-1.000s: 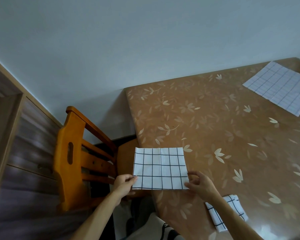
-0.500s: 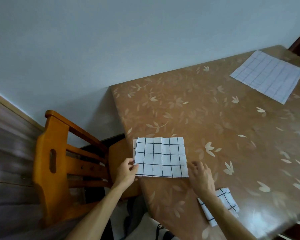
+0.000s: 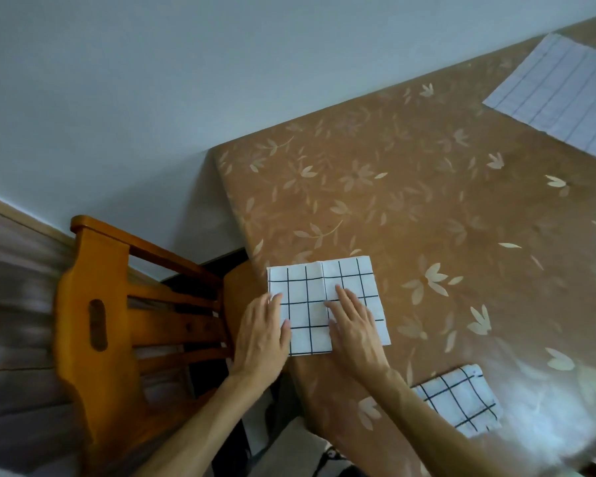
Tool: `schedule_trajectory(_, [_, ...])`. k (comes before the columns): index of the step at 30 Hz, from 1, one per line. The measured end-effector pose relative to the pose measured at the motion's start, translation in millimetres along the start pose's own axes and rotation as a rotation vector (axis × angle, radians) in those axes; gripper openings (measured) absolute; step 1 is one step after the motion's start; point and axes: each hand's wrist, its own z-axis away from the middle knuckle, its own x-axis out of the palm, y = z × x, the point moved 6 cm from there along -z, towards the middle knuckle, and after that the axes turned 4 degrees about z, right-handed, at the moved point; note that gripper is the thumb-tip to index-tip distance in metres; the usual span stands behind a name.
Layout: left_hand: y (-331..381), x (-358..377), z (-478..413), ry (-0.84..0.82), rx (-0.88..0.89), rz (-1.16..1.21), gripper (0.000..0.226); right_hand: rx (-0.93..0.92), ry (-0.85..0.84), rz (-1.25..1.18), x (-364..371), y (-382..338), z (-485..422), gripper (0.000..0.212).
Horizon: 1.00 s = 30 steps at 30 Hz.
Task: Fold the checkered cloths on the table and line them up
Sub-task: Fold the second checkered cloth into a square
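Left hand (image 3: pixel 262 335) and right hand (image 3: pixel 355 333), formerly pinching corners, now press flat-fingered on the folded cloth (image 3: pixel 346 274), seemingly finishing it.

The white, black-gridded rectangular cloth (image 3: pixel 310 287) before me lies flat, folded, at the near-left corner of the table (image 3: pixel 427 208). The small folded cloth (image 3: pixel 458 397) lies to my right, by the near edge. The spread cloth (image 3: pixel 561 94) lies flat, far right.

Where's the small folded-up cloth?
In the head view, the small folded cloth lies at lower right on the table, near its front edge, just right of the right forearm.
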Motion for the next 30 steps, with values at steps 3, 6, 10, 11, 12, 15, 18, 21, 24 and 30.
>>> schedule_trajectory(3, [25.1, 32.9, -15.6, -0.053, 0.207, -0.126, 0.057, -0.068, -0.045, 0.044, 14.4, -2.1, -8.5, 0.052])
schedule_trajectory(6, [30.3, 65.5, -18.3, -0.188, 0.235, -0.202, 0.074, -0.112, -0.101, 0.065, 24.9, 2.4, -8.8, 0.06])
schedule_trajectory(10, [9.4, 68.6, -13.5, -0.221, 0.118, -0.266, 0.07, -0.099, -0.107, 0.108, 25.2, 11.0, -8.6, 0.06])
schedule_trajectory(11, [2.8, 64.0, -13.8, -0.225, 0.059, -0.282, 0.073, -0.067, -0.103, 0.112, 23.0, 16.2, -9.2, 0.063])
schedule_trajectory(12, [-3.6, 60.0, -13.3, -0.227, 0.004, -0.294, 0.077, -0.039, -0.105, 0.122, 21.5, 22.9, -8.8, 0.066])
schedule_trajectory(15, [-12.8, 54.3, -11.7, -0.238, -0.039, -0.263, 0.082, 0.038, -0.102, 0.161, 11.7, 48.4, -3.9, 0.069])
schedule_trajectory(18, [-15.9, 52.2, -10.3, -0.248, -0.05, -0.214, 0.08, 0.063, -0.133, 0.201, 0.7, 66.7, 0.4, 0.069])
schedule_trajectory(21, [-20.7, 43.2, -5.7, -0.168, -0.174, -0.093, 0.073, 0.033, -0.12, 0.238, -9.9, 67.8, -0.4, 0.067])
schedule_trajectory(24, [-23.9, 21.8, -2.0, -0.048, -0.381, 0.095, 0.06, 0.041, -0.072, 0.193, -20.6, 59.1, -1.5, 0.059])
schedule_trajectory(30, [-35.3, 11.7, 4.5, -0.166, -0.741, 0.344, 0.028, -0.108, -0.056, 0.105, -15.7, 1.8, 22.2, 0.049])
